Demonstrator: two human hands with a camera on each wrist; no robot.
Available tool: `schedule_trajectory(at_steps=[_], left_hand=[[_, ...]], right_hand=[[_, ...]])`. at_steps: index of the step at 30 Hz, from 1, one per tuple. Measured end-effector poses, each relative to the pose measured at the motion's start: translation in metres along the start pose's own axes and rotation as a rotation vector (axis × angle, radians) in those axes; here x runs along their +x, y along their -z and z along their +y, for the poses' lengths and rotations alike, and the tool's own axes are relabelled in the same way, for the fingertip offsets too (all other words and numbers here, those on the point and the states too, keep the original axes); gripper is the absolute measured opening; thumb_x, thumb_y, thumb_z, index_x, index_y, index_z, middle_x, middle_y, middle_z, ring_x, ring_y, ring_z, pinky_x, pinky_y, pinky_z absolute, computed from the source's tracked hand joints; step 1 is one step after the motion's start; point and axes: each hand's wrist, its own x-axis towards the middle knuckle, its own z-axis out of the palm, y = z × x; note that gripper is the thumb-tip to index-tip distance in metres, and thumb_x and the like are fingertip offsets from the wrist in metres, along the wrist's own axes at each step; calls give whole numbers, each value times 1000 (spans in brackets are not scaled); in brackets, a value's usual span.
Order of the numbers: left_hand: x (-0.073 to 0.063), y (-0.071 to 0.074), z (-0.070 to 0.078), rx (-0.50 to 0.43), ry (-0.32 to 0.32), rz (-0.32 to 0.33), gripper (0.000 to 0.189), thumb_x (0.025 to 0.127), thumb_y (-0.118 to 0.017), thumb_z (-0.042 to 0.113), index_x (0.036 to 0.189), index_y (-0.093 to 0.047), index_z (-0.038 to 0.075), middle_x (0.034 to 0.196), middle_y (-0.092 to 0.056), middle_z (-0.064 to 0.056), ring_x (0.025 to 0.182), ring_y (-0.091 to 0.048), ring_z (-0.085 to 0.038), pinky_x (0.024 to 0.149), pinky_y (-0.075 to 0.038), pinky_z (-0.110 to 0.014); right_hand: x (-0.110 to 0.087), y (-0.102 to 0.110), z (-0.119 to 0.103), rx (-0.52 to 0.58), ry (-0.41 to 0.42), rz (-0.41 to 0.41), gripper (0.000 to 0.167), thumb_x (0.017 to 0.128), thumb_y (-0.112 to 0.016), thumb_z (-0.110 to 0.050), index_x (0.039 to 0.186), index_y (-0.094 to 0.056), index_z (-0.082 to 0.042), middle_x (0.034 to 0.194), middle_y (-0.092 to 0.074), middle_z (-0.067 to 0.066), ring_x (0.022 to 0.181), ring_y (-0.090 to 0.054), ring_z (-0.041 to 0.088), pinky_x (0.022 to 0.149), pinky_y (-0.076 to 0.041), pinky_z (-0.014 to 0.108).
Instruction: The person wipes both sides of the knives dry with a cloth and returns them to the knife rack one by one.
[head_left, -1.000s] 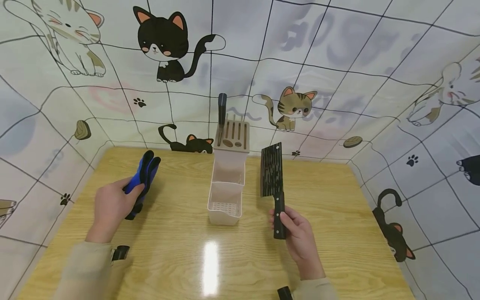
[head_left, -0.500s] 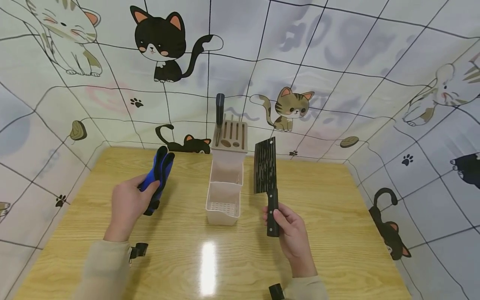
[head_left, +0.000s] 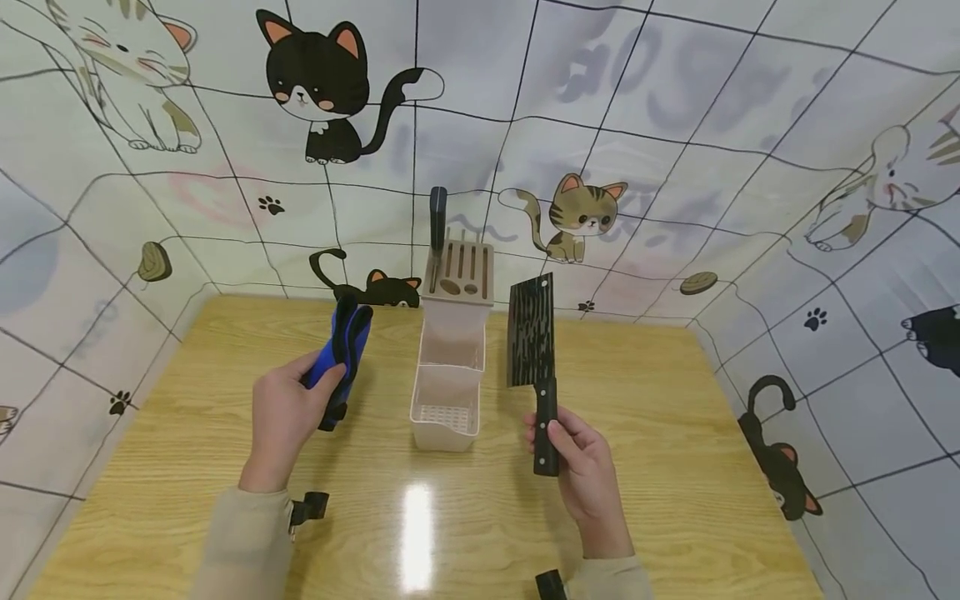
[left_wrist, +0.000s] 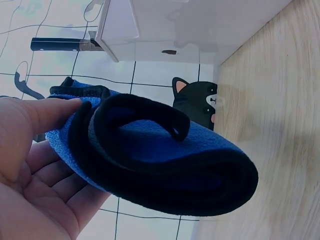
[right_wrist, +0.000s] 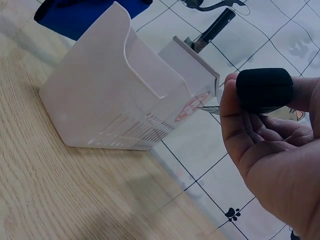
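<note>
My left hand (head_left: 288,408) pinches a folded blue cloth (head_left: 341,358) with black edging, thumb on the near side. In the left wrist view the cloth (left_wrist: 165,150) shows its rolled layers. My right hand (head_left: 588,458) grips a cleaver (head_left: 532,333) by its black riveted handle, the dark-streaked blade pointing away and up. From the right wrist view only the butt of the handle (right_wrist: 265,87) and a sliver of blade show. Between the hands stands a pale plastic knife holder (head_left: 447,433) with a slotted top. One black-handled knife (head_left: 438,218) stands in its left slot.
The holder has two open compartments in front, the nearer one with a perforated floor. Under everything lies a light wood-grain table (head_left: 480,533). Walls covered in cat-print sheeting (head_left: 480,100) close off the back and sides.
My left hand has carried the blue cloth rightward, closer to the holder. The cleaver in my right hand shifted slightly left at first, then stayed nearly still.
</note>
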Motion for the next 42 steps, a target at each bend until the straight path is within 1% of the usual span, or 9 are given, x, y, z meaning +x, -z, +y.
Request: schedule_trajectory(at_steps=[3,5,13,18,22,27,32,38,42], left_hand=[[-2,0,2,-13,20,-2,33,92,-79,18,118,-76,-2,97,-76,-26,74,-76,-37,54,-44,-7],[-4,0,4,-17,25,1,34,92,-79,18,120,-76,-2,99,-76,-27,74,-76,-37,54,-44,-6],[-6,-1,7,-22,-15,49,34,91,-79,14,119,-75,-5,95,-76,-27,67,-75,-36,52,-43,-3],[-6,-3,7,-26,-50,78,31,90,-81,11,116,-76,-5,93,-76,-26,64,-74,-34,51,-42,-3],[-6,-4,10,-41,-74,95,30,89,-81,9,114,-77,-5,93,-76,-25,63,-74,-33,50,-43,-4],[-6,-6,14,-79,-83,96,29,89,-80,8,115,-77,-5,93,-76,-26,62,-73,-32,48,-45,-6],[-7,-7,16,-80,-98,100,26,89,-80,8,112,-78,-4,90,-77,-24,58,-72,-31,45,-45,-8],[-9,-12,17,-104,-128,92,28,89,-81,9,114,-78,-3,94,-77,-24,61,-74,-32,50,-46,-5],[-9,-14,17,-121,-133,91,30,89,-81,8,117,-77,-2,96,-77,-25,63,-75,-33,51,-47,-5]], right_hand=[[-1,0,0,20,9,-24,27,109,-48,-7,127,-68,-8,110,-76,6,95,-73,12,85,-62,28],[-2,0,1,31,18,-38,28,109,-48,-6,126,-69,-10,111,-76,6,95,-73,12,86,-62,28],[-3,1,3,83,54,-75,31,110,-43,-3,129,-67,-7,112,-76,8,96,-73,13,85,-62,28],[-2,-1,4,120,78,-105,32,110,-42,-2,132,-64,-1,113,-75,9,97,-73,15,85,-62,28],[-2,-2,2,121,81,-113,32,110,-42,-3,132,-65,-3,114,-75,9,98,-72,15,85,-62,29],[-1,-3,2,130,92,-127,33,110,-41,-2,135,-62,0,115,-74,10,98,-72,15,86,-62,29],[-1,-5,1,145,112,-154,34,110,-39,0,135,-62,1,115,-74,10,99,-72,16,85,-62,28],[0,-11,2,162,98,-187,34,110,-38,0,132,-64,-3,116,-72,10,99,-71,16,87,-61,29],[2,-14,4,179,105,-233,36,110,-37,1,134,-63,0,118,-71,12,100,-70,16,88,-61,30]])
